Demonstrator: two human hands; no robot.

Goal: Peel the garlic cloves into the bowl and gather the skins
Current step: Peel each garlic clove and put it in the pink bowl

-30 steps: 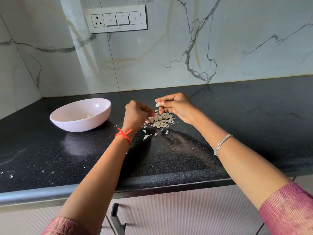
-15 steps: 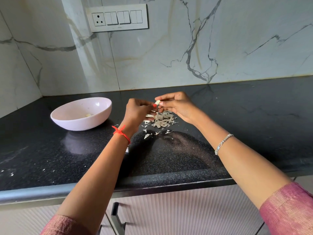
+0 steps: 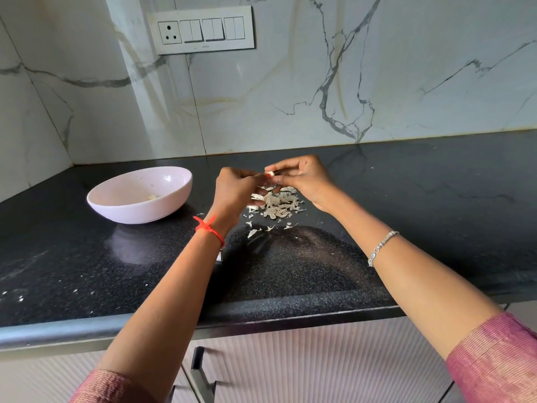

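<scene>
- A white marble wall [image 3: 290, 82] with grey and tan veins fills the upper half of the view and turns a corner at the far left.
- A black speckled stone bench [image 3: 436, 199] runs the full width below it, with a rounded front edge.
- Pale ribbed cabinet doors [image 3: 319, 359] sit under the bench, and a dark bar handle [image 3: 200, 370] shows on one.
- Two bare forearms reach in from the bottom corners, each ending in a pink woven sleeve [image 3: 494, 359].
- A pale pink round bowl [image 3: 136, 213] stands upright on the bench, left of the hands and apart from them; a small pale peeled piece [image 3: 151, 196] lies inside it.
- A white switch panel [image 3: 203, 29] with one socket is fixed to the wall above the bowl.
- The right hand [image 3: 305, 178] is raised above the bench, thumb and fingertips pinching a small white garlic clove [image 3: 270, 174].
- The left hand [image 3: 235, 190] has its fingers curled, and its thumb and forefinger pinch the same garlic clove from the other side.
- A loose heap of papery beige skins [image 3: 279, 205] lies on the bench directly below the two hands.
- A few stray skin flakes [image 3: 252, 232] lie just nearer than the heap.
- A silver chain bracelet [image 3: 380, 247] circles the right wrist.
- A red knotted thread [image 3: 209, 228] circles the left wrist.
</scene>
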